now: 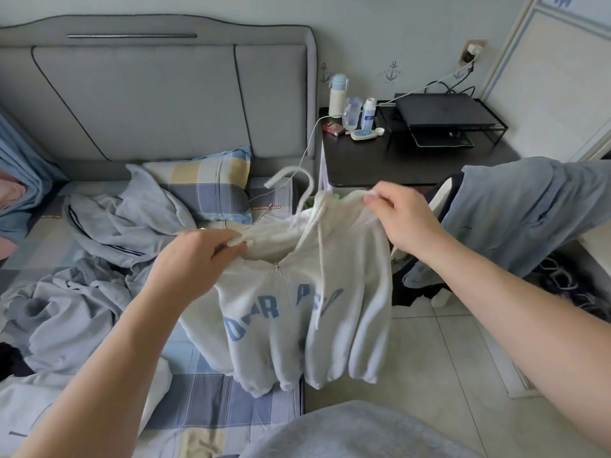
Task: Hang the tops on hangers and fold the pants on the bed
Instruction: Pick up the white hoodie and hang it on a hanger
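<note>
Plaid-sheeted bed (pixel 211 411), grey clothes heap (pixel 82 292), checked pillow (pixel 211 183) by headboard

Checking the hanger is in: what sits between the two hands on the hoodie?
Head view: the white hanger's hook rises between the left hand and right hand, above the hoodie.

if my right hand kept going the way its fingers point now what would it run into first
Probably the neck of the white hanger, past the hoodie fabric the right hand pinches; its fingers point left toward it. Depth is unclear.
</note>
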`<state>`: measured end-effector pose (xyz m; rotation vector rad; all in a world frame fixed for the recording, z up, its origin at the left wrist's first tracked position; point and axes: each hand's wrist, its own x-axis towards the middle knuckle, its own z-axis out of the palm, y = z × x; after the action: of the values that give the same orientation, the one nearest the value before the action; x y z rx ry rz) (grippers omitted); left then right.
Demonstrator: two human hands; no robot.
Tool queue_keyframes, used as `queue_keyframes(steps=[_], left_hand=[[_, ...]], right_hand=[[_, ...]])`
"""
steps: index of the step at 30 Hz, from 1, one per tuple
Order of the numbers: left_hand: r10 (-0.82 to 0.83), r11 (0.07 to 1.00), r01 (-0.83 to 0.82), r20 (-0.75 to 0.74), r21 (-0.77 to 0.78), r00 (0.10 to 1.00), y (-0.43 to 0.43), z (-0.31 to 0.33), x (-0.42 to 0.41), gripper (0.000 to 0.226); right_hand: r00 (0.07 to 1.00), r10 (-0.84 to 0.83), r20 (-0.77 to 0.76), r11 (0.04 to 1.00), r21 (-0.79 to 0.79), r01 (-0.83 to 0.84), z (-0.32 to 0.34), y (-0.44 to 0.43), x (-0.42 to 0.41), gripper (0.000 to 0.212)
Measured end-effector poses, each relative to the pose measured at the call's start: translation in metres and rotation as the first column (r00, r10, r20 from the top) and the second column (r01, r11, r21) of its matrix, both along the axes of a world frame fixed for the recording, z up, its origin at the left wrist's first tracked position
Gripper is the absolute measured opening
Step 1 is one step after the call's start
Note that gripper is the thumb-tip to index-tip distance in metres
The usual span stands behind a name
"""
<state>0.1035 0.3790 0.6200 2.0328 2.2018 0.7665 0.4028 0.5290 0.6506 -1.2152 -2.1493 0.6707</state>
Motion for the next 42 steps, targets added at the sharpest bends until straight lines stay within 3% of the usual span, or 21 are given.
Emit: queue_keyframes(steps=[3,5,8,10,13,15,17,19,21,25,28,32,34,36,38,40,42], left_hand=[[0.079,0.997,-0.081,-0.088,-0.014,0.993,0.004,0.008,0.010,0.020],[0.160,0.983,-0.158,-0.016,0.089,0.987,0.005,0.015,0.014,0.021],[0.098,0.969,-0.131,0.161,0.209,0.982,0.002,0.020,0.020,0.018],[0.074,0.958,-0.147,0.282,0.247,0.956,-0.003,0.020,0.020,0.016],[0.062,0.940,-0.192,0.409,0.284,0.910,-0.006,0.023,0.010,0.016],[0.060,0.928,-0.201,0.406,0.314,0.912,-0.006,0.026,0.001,0.013],[0.075,0.919,-0.217,0.395,0.329,0.916,-0.005,0.028,-0.005,0.016],[0.092,0.917,-0.231,0.389,0.326,0.917,-0.005,0.029,-0.012,0.018],[0.094,0.922,-0.215,0.355,0.321,0.930,-0.004,0.031,-0.017,0.018],[0.106,0.919,-0.206,0.292,0.336,0.951,-0.007,0.037,-0.027,0.022],[0.139,0.922,-0.208,0.221,0.328,0.965,-0.012,0.038,-0.034,0.015],[0.178,0.930,-0.172,0.011,0.325,0.984,-0.009,0.040,-0.029,0.033],[0.185,0.923,-0.190,0.046,0.335,0.982,-0.009,0.039,-0.025,0.027],[0.162,0.908,-0.223,0.194,0.353,0.967,-0.010,0.035,-0.025,0.014],[0.122,0.898,-0.236,0.306,0.370,0.944,-0.013,0.033,-0.024,0.028],[0.099,0.899,-0.225,0.328,0.375,0.940,-0.015,0.032,-0.021,0.027],[0.068,0.906,-0.190,0.313,0.379,0.947,-0.013,0.033,-0.015,0.012]], right_hand=[[0.994,0.051,-0.100,0.983,0.178,-0.033,0.016,-0.002,-0.007,0.032],[0.975,0.213,-0.064,0.947,0.258,-0.190,0.028,-0.009,-0.011,0.028],[0.919,0.387,0.075,0.869,0.302,-0.391,0.029,-0.016,-0.012,0.025],[0.930,0.355,0.092,0.902,0.227,-0.366,0.026,-0.011,-0.005,0.032],[0.957,0.267,0.111,0.964,-0.028,-0.265,0.020,0.002,0.014,0.052],[0.963,0.201,0.182,0.976,-0.123,-0.180,0.014,0.013,0.027,0.035],[0.968,0.126,0.217,0.980,-0.178,-0.087,0.010,0.024,0.035,0.005],[0.976,0.093,0.194,0.979,-0.197,-0.054,0.012,0.033,0.040,0.028],[0.983,0.081,0.165,0.983,-0.173,-0.052,0.014,0.036,0.041,0.038],[0.993,0.077,0.091,0.983,-0.171,-0.061,0.021,0.038,0.043,0.017],[0.994,0.095,0.049,0.988,-0.127,-0.088,0.025,0.039,0.046,0.021],[0.971,0.092,-0.219,0.995,0.063,-0.080,0.040,0.024,0.036,0.015],[0.953,0.182,-0.244,0.983,0.072,-0.169,0.046,0.015,0.030,0.006],[0.971,0.213,-0.111,0.976,0.066,-0.207,0.043,0.014,0.032,0.011],[0.974,0.221,-0.038,0.975,-0.022,-0.222,0.036,0.015,0.038,0.023],[0.961,0.254,-0.113,0.951,-0.151,-0.269,0.033,0.010,0.038,0.035],[0.956,0.275,-0.106,0.942,-0.172,-0.290,0.034,0.005,0.032,0.036]])
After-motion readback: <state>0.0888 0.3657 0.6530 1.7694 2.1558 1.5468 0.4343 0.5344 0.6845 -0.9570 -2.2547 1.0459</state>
